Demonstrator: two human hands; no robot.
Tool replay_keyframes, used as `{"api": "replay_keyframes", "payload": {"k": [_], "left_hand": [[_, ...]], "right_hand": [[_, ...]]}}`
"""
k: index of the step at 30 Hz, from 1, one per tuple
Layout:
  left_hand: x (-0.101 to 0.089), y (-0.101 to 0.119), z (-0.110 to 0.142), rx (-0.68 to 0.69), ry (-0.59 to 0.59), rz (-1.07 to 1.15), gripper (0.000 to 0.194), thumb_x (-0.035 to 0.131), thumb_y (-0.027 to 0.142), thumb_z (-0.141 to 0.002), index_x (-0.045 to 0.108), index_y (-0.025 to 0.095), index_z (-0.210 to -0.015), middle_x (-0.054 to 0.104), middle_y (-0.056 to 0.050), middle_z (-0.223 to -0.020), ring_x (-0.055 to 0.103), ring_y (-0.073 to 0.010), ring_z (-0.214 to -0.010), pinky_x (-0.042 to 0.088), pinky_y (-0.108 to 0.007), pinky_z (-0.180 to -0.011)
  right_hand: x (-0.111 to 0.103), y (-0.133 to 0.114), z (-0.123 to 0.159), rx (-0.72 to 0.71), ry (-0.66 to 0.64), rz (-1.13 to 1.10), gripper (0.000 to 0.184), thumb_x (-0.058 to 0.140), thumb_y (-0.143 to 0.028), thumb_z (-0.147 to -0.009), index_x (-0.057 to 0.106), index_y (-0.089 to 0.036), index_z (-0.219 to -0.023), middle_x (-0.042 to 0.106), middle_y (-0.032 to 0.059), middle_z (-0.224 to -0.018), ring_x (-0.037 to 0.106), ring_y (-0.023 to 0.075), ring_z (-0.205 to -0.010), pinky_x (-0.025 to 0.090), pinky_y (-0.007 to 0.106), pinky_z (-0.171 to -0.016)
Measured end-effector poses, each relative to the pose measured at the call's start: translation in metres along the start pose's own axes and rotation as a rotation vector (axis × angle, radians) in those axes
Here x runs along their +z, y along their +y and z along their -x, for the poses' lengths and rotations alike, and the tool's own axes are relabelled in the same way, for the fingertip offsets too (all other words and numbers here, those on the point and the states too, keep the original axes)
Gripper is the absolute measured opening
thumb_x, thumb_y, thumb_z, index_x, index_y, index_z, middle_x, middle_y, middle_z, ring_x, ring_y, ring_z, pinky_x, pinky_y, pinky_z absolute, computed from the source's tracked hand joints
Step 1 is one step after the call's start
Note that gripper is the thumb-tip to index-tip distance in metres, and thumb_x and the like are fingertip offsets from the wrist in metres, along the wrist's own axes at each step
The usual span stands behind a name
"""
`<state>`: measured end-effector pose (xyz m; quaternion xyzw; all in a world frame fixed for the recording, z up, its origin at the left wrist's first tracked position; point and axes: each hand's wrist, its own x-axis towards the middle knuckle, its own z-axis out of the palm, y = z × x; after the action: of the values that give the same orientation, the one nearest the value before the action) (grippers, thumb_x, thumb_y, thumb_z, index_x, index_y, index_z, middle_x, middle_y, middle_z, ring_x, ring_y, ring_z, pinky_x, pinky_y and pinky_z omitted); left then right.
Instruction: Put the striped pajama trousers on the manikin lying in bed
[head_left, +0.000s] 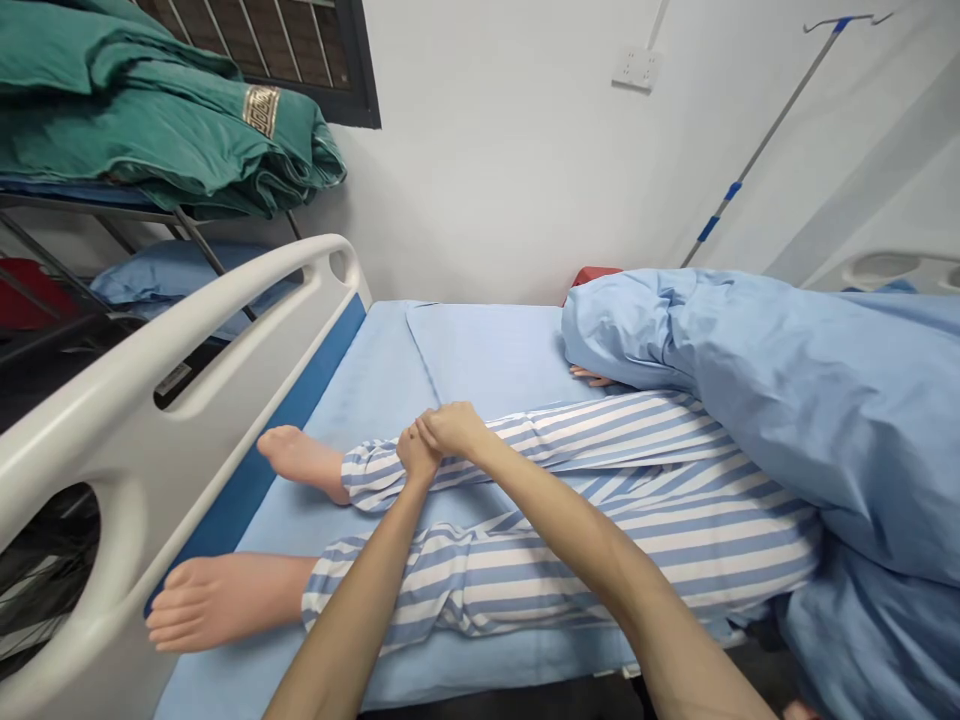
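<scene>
left hand and right hand side by side on the shin of a blue-and-white striped cotton pyjama leg | fingers curled close on the cloth, can't tell if gripping | leg lies on a pale blue bed sheet | feels like a heavy, soft, floppy mannequin limb, I'd hold it under the calf

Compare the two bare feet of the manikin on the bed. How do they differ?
The near foot looks larger than the far foot. The near foot shows its toes plainly, while the far foot's toes do not show clearly. The far foot lies closer to the left hand. Both stick out of striped trouser cuffs and point toward the bed rail.
</scene>
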<state>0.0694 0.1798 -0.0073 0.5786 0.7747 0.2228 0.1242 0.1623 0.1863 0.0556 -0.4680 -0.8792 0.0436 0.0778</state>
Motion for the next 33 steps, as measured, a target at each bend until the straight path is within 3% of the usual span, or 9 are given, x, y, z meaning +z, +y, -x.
{"api": "replay_keyframes", "payload": {"k": [5, 12, 17, 19, 22, 25, 28, 31, 33], "left_hand": [[0.003, 0.007, 0.002, -0.041, 0.063, -0.011, 0.047, 0.029, 0.037, -0.102, 0.073, 0.019, -0.097, 0.074, -0.012, -0.098, 0.065, -0.0216, -0.088, 0.038, -0.029, -0.073], [-0.01, 0.022, -0.002, 0.002, -0.012, -0.018, 0.047, 0.032, 0.037, -0.099, 0.075, 0.02, -0.091, 0.076, -0.013, -0.1, 0.065, -0.0222, -0.089, 0.036, -0.029, -0.071], [-0.033, 0.057, -0.009, 0.0, 0.103, 0.056, 0.039, 0.04, 0.035, -0.093, 0.071, 0.02, -0.074, 0.074, -0.009, -0.085, 0.061, -0.0206, -0.08, 0.034, -0.028, -0.066], [-0.031, 0.068, -0.009, 0.002, 0.136, 0.15, 0.04, 0.039, 0.033, -0.093, 0.068, 0.019, -0.07, 0.07, -0.007, -0.076, 0.058, -0.0177, -0.073, 0.034, -0.027, -0.064], [-0.011, 0.071, -0.006, -0.048, 0.12, 0.273, 0.043, 0.033, 0.03, -0.095, 0.064, 0.018, -0.068, 0.065, -0.004, -0.069, 0.054, -0.0147, -0.067, 0.034, -0.026, -0.063], [0.011, 0.063, 0.001, -0.115, 0.112, 0.238, 0.044, 0.033, 0.032, -0.098, 0.066, 0.018, -0.073, 0.067, -0.006, -0.075, 0.055, -0.0154, -0.071, 0.033, -0.027, -0.064], [0.019, 0.058, 0.005, -0.137, 0.098, 0.152, 0.045, 0.032, 0.033, -0.101, 0.069, 0.017, -0.081, 0.07, -0.009, -0.084, 0.058, -0.0167, -0.075, 0.032, -0.028, -0.065], [0.015, 0.057, 0.007, -0.118, 0.047, 0.105, 0.042, 0.034, 0.033, -0.102, 0.07, 0.017, -0.09, 0.073, -0.011, -0.092, 0.06, -0.0175, -0.078, 0.032, -0.028, -0.066], [0.013, 0.058, 0.009, -0.082, 0.031, 0.089, 0.035, 0.039, 0.032, -0.101, 0.07, 0.016, -0.1, 0.074, -0.012, -0.096, 0.062, -0.019, -0.081, 0.034, -0.029, -0.068]], "right_hand": [[0.041, 0.02, 0.003, 0.316, 0.18, -0.332, 0.045, 0.034, -0.036, -0.106, 0.075, -0.019, -0.094, 0.077, 0.0082, -0.093, 0.067, 0.0166, -0.082, 0.039, 0.024, -0.07], [0.051, 0.033, -0.001, 0.314, 0.331, -0.701, 0.047, 0.037, -0.035, -0.104, 0.066, -0.018, -0.071, 0.068, 0.002, -0.071, 0.056, 0.0125, -0.068, 0.035, 0.023, -0.065], [0.052, 0.041, -0.006, 0.326, 0.457, -0.975, 0.052, 0.03, -0.041, -0.101, 0.048, -0.02, -0.057, 0.049, -0.0026, -0.055, 0.047, 0.0124, -0.06, 0.034, 0.023, -0.059], [0.053, 0.044, -0.007, 0.324, 0.475, -1.077, 0.05, 0.03, -0.042, -0.099, 0.044, -0.021, -0.056, 0.044, -0.0031, -0.054, 0.045, 0.0123, -0.058, 0.035, 0.023, -0.058], [0.054, 0.047, -0.008, 0.343, 0.504, -1.163, 0.048, 0.032, -0.043, -0.098, 0.042, -0.021, -0.056, 0.045, -0.0025, -0.055, 0.045, 0.0124, -0.058, 0.036, 0.024, -0.058], [0.056, 0.045, -0.008, 0.396, 0.517, -1.118, 0.049, 0.035, -0.042, -0.098, 0.042, -0.022, -0.055, 0.048, -0.0011, -0.055, 0.047, 0.0128, -0.058, 0.037, 0.024, -0.056], [0.05, 0.04, -0.006, 0.468, 0.463, -0.942, 0.052, 0.03, -0.039, -0.102, 0.051, -0.02, -0.058, 0.059, 0.0029, -0.061, 0.054, 0.0143, -0.061, 0.039, 0.025, -0.058], [0.031, 0.036, -0.002, 0.525, 0.303, -0.62, 0.052, 0.029, -0.036, -0.103, 0.067, -0.016, -0.073, 0.071, 0.0106, -0.077, 0.064, 0.0187, -0.074, 0.044, 0.028, -0.067], [0.014, 0.035, 0.001, 0.48, 0.171, -0.371, 0.047, 0.034, -0.034, -0.103, 0.073, -0.014, -0.089, 0.074, 0.0158, -0.09, 0.068, 0.0227, -0.084, 0.046, 0.031, -0.073]]}}
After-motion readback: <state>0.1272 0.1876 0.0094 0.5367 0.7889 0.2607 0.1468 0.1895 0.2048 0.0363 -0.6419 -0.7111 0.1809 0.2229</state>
